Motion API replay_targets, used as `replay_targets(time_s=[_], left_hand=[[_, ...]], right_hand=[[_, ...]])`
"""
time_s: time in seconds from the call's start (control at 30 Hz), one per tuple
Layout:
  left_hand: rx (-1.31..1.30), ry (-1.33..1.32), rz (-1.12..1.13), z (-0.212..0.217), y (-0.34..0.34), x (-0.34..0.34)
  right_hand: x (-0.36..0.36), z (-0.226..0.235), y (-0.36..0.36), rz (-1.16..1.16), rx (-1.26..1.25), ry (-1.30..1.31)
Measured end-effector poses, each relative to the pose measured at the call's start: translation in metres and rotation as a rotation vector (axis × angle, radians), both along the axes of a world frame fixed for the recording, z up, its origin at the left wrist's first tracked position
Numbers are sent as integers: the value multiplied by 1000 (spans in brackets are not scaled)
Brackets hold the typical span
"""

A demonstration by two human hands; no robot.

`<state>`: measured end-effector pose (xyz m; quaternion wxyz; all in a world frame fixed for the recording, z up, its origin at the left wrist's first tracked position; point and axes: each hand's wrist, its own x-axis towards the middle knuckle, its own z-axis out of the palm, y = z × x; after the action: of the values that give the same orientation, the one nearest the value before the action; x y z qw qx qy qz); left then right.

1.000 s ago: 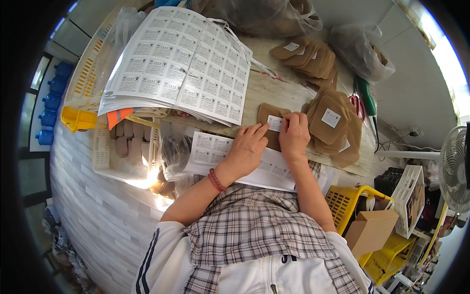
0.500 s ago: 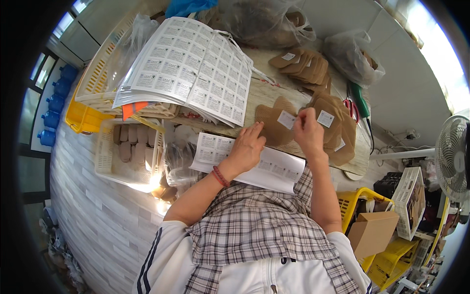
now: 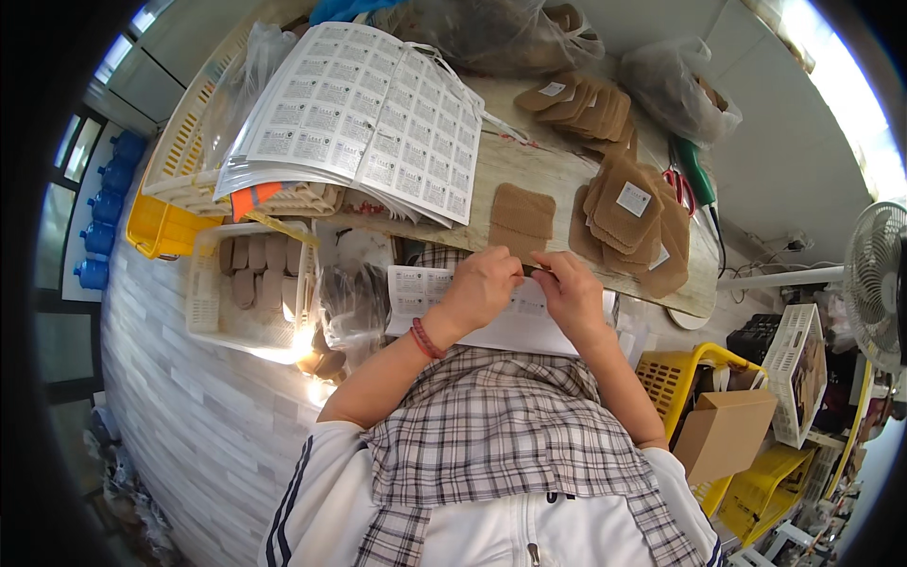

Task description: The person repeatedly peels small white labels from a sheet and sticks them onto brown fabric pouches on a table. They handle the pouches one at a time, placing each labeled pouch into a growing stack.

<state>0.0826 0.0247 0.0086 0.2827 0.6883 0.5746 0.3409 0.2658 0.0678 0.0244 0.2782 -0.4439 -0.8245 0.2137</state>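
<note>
My left hand and my right hand come together at the near table edge, fingertips pinched on each side of a small dark bit. Its kind is hidden by the fingers. Under them lies a white sheet of printed labels, spread over the lap. Just beyond the fingers, a brown ribbed fabric piece lies on the wooden table with no label showing. To its right is a stack of similar brown pieces, the top one bearing a white label.
A thick pile of label sheets covers the left of the table. More brown pieces lie fanned at the back. Red-handled scissors and a green-handled tool are at right. A white basket of brown pieces stands left.
My right hand has left the labelled brown piece and moved down to meet my left hand over the sheet. An unlabelled piece now shows in the middle, where the labelled one was.
</note>
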Motion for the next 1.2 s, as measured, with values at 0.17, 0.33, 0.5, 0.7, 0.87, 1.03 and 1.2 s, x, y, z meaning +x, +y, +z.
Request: replay_targets(time_s=[0.17, 0.33, 0.5, 0.7, 0.87, 1.03, 1.2], left_hand=[[400, 158, 16, -7, -6, 3], [300, 193, -39, -30, 3, 3], [287, 172, -27, -30, 5, 3], [249, 20, 20, -37, 1, 5], [294, -7, 45, -30, 2, 0], [194, 35, 60, -28, 0, 1], [199, 55, 67, -8, -7, -13]], right_hand=[[-17, -5, 47, -88, 155, 13], [-29, -49, 81, -75, 219, -25], [-26, -57, 102, -400, -303, 791], [-70, 5, 16, 173, -385, 741], [-46, -12, 5, 175, 87, 329], [0, -28, -12, 5, 40, 164], [16, -45, -5, -1, -14, 76]])
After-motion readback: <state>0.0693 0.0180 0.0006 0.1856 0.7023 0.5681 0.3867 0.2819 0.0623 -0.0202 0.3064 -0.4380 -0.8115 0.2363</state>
